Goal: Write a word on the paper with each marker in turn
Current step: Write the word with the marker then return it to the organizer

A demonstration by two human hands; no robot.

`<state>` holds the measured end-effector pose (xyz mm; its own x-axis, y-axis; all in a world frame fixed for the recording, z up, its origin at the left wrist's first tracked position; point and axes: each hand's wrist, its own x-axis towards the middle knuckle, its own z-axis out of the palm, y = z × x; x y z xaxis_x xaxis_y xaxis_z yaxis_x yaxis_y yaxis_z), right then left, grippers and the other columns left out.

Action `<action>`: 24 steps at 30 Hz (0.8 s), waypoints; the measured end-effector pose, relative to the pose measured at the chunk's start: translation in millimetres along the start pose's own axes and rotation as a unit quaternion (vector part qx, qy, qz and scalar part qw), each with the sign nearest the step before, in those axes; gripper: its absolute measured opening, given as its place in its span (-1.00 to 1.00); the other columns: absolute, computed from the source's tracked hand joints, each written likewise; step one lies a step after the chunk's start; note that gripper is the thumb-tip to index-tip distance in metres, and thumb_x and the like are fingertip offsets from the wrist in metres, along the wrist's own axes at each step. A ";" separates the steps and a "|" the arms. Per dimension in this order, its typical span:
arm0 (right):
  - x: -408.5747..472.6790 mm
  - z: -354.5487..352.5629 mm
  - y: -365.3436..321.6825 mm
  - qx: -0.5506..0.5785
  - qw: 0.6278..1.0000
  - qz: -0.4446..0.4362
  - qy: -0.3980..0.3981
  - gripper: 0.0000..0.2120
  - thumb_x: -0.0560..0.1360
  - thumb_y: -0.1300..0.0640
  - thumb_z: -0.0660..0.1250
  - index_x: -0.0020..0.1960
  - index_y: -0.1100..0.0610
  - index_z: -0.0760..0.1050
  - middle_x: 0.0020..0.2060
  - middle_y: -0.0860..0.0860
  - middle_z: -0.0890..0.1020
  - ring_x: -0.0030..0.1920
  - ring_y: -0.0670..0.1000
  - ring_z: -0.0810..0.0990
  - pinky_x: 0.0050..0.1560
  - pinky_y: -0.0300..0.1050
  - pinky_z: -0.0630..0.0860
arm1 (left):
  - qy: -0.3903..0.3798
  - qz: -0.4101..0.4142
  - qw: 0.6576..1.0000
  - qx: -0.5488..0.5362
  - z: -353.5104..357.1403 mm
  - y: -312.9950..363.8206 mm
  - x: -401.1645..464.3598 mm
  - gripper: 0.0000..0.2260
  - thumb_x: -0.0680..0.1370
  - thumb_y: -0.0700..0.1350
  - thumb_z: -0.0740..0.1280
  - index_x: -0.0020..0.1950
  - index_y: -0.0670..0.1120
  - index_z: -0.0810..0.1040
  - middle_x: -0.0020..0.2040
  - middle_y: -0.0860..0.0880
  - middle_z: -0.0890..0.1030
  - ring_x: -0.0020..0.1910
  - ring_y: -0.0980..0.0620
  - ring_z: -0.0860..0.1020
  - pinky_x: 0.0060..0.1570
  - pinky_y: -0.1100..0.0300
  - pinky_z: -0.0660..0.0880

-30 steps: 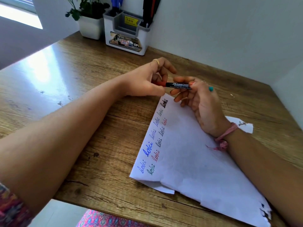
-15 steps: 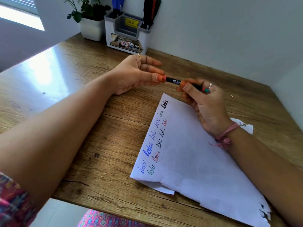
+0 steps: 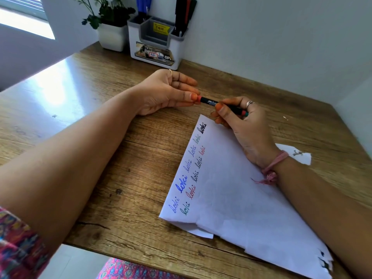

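Both hands meet above the far corner of the white sheet of paper (image 3: pixel 241 198), which lies askew on the wood-grain desk (image 3: pixel 100 121). The right hand (image 3: pixel 245 125) holds a slim black marker with a red cap end (image 3: pixel 209 101) roughly level, fingers and thumb curled round the rear half of the barrel; a teal band shows at the tail. The left hand (image 3: pixel 167 91) pinches the red cap between thumb and fingertips, the other fingers lying nearly straight. One hand steadying the barrel while the other takes the cap suits pulling it off or pressing it on; which one cannot be told. The marker hangs in the air, touching neither paper nor desk. The right wrist rests on the sheet, which probably pins it. Two slanted rows of the same handwritten word (image 3: pixel 191 170) run along the paper's left edge in blue, black, green and red; the second row ends in a small red word, with bare paper beyond it. A white desk organiser (image 3: pixel 155 51) by the wall holds more pens, just beside a white pot with a green plant (image 3: pixel 110 35), within easy reach for swapping.
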<state>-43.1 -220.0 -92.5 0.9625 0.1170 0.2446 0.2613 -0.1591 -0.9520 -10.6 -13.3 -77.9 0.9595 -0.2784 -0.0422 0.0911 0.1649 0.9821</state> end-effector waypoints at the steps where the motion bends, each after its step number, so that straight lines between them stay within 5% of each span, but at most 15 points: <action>1: 0.5 -0.3 0.4 -0.009 1.000 0.000 -0.004 -0.90 0.47 0.21 0.41 -0.05 0.07 0.53 -0.20 0.06 0.67 -0.24 -0.08 0.63 -0.12 -0.24 0.55 | 0.005 0.007 1.000 -0.012 -0.3 1.1 -0.9 -0.71 0.45 -0.38 0.34 0.14 -0.19 0.47 -0.16 -0.08 0.70 -0.11 0.00 0.68 -0.17 0.22 0.61; 8: 3.2 -2.0 5.7 -0.121 0.987 -0.016 -0.103 -0.77 0.44 0.27 0.42 0.02 0.05 0.47 -0.14 -0.03 0.61 -0.14 -0.13 0.59 -0.07 -0.30 0.50 | 0.092 0.085 0.979 -0.160 -9.6 8.1 -1.4 -0.69 0.47 -0.32 0.36 0.20 -0.21 0.45 -0.10 -0.12 0.66 -0.12 0.03 0.67 -0.21 0.29 0.58; 11: 4.5 -3.7 4.5 -0.269 0.950 -0.072 -0.142 -0.86 0.48 0.20 0.39 -0.07 -0.01 0.49 -0.05 0.00 0.58 -0.12 -0.12 0.57 -0.09 -0.35 0.47 | 0.125 0.125 0.966 -0.191 -16.9 10.5 0.5 -0.73 0.47 -0.30 0.38 0.14 -0.16 0.47 -0.04 -0.14 0.66 -0.04 -0.01 0.65 -0.15 0.25 0.57; 15: 2.0 -2.3 8.1 -0.341 0.915 -0.155 -0.148 -0.93 0.52 0.20 0.34 -0.02 0.16 0.57 -0.06 -0.03 0.49 -0.10 -0.15 0.51 -0.10 -0.37 0.42 | 0.177 0.170 0.948 -0.204 -20.7 16.2 2.0 -0.74 0.49 -0.30 0.38 0.14 -0.12 0.46 -0.06 -0.14 0.66 -0.04 -0.04 0.65 -0.10 0.18 0.58; 20: -1.2 -0.8 10.3 -0.354 0.906 -0.188 -0.131 -0.90 0.52 0.22 0.33 0.00 0.16 0.60 -0.08 0.01 0.52 -0.08 -0.03 0.52 -0.08 -0.35 0.40 | 0.254 0.271 0.921 -0.117 -27.2 27.3 -6.0 -0.72 0.49 -0.33 0.37 0.15 -0.15 0.43 -0.05 -0.14 0.64 -0.02 -0.10 0.65 0.00 -0.01 0.60; 24: -1.5 -2.4 11.7 -0.355 0.905 -0.194 -0.130 -0.90 0.52 0.21 0.33 0.00 0.14 0.60 -0.10 -0.02 0.53 -0.10 -0.04 0.51 -0.09 -0.37 0.35 | 0.334 0.347 0.875 -0.043 -36.4 44.1 -11.2 -0.74 0.47 -0.32 0.39 0.10 -0.13 0.44 -0.15 -0.10 0.62 -0.11 -0.03 0.65 -0.12 0.11 0.59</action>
<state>-41.3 -224.4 -103.6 0.7626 0.5114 0.3961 0.6459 -0.6350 -0.4238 -7.7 31.5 -40.8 0.7306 0.5274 0.4337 -0.5837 0.1527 0.7975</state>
